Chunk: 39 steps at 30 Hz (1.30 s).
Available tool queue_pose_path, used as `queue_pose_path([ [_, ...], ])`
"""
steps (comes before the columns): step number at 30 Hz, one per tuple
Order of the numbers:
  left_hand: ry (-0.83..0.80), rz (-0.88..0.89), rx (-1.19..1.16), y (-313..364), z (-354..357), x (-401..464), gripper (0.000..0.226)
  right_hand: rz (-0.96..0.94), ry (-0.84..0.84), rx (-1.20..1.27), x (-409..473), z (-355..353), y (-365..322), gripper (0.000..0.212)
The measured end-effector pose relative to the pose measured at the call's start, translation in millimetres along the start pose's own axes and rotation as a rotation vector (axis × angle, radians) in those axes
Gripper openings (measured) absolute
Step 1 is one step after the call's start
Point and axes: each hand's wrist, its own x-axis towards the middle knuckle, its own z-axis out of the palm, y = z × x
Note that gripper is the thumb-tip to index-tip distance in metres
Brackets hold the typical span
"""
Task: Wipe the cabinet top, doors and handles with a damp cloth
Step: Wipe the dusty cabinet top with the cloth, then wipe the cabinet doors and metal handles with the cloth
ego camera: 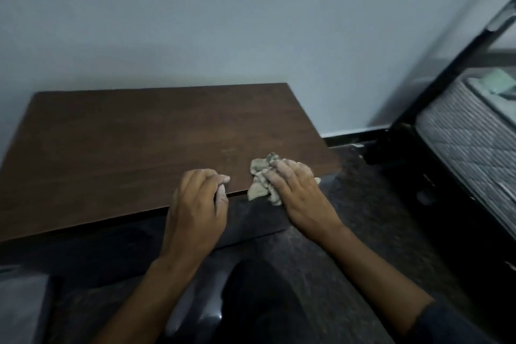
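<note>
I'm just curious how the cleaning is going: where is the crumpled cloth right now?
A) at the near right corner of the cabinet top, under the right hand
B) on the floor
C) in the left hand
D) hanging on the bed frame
A: the cloth lies bunched under the right hand at the near right corner of the cabinet top.

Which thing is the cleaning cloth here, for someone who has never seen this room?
Find the dark brown cabinet top against the pale wall. At its near right corner, the right hand presses on the cloth: a crumpled, pale beige rag, the only light, soft thing on the wood.
</note>
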Motion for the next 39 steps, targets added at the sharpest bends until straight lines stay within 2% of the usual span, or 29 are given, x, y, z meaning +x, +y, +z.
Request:
queue_pose_path([
  [3,-0.082,0.048,-0.012,20.1,19.7,6.5,0.020,0.153,-0.013,0.027,-21.0,-3.3,49.2,0.049],
  [6,-0.130,0.082,-0.010,34.2,30.2,11.4,0.020,0.241,0.028,0.070,-24.0,-3.7,46.5,0.050],
  [10,-0.143,0.091,0.011,38.9,36.1,15.7,0.018,0.156,0.073,0.129,-7.3,2.4,-7.7,0.054],
  [13,-0.158,0.077,0.036,38.8,39.2,15.6,0.018,0.107,0.112,0.153,-0.4,5.0,-20.6,0.051],
  [16,-0.151,0.082,0.027,39.4,37.5,14.9,0.019,0.068,0.093,0.152,-10.0,3.8,7.1,0.051],
  [22,-0.105,0.048,-0.066,42.3,28.1,9.6,0.022,0.267,0.034,0.142,-31.2,-5.3,64.1,0.052],
  [26,-0.060,-0.019,-0.085,34.2,12.7,-5.2,0.024,0.291,0.067,0.111,-25.9,-1.3,38.0,0.053],
  [31,-0.017,-0.125,-0.034,15.5,-6.8,-39.2,0.021,0.117,0.096,0.153,10.4,1.5,-48.0,0.049],
  [35,0.007,-0.221,-0.007,2.4,-21.1,-60.2,0.022,0.039,0.057,0.192,34.5,3.3,-111.0,0.049],
  [39,0.053,-0.279,0.032,-0.1,-36.4,-72.6,0.022,0.037,-0.015,0.191,39.0,-3.6,-118.5,0.051],
])
